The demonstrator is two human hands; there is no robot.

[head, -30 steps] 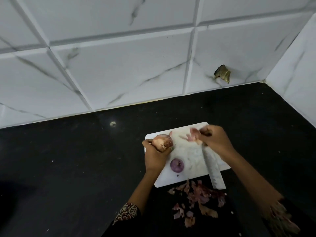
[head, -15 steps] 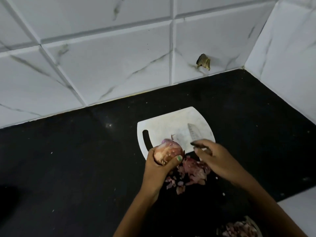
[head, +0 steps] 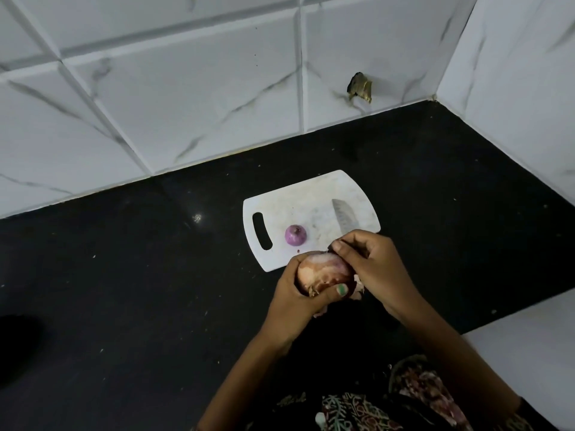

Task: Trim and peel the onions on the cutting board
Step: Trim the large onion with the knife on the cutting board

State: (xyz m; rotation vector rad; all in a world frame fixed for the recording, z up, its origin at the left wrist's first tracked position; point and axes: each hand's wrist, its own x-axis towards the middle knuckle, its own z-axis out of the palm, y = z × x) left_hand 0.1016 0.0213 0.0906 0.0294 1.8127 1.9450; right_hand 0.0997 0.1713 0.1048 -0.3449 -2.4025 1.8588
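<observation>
Both hands [head: 336, 275] grip a round, papery-skinned onion [head: 323, 272].

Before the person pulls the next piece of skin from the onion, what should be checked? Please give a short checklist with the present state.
1. Left hand grips the brown-skinned onion: ok.
2. Right hand pinches skin at the onion's top: cannot tell.
3. Knife blade points away from both hands: ok.
4. Peeled onion rests on the cutting board: ok.
5. Knife grip secure: cannot tell, the handle is hidden.
</observation>
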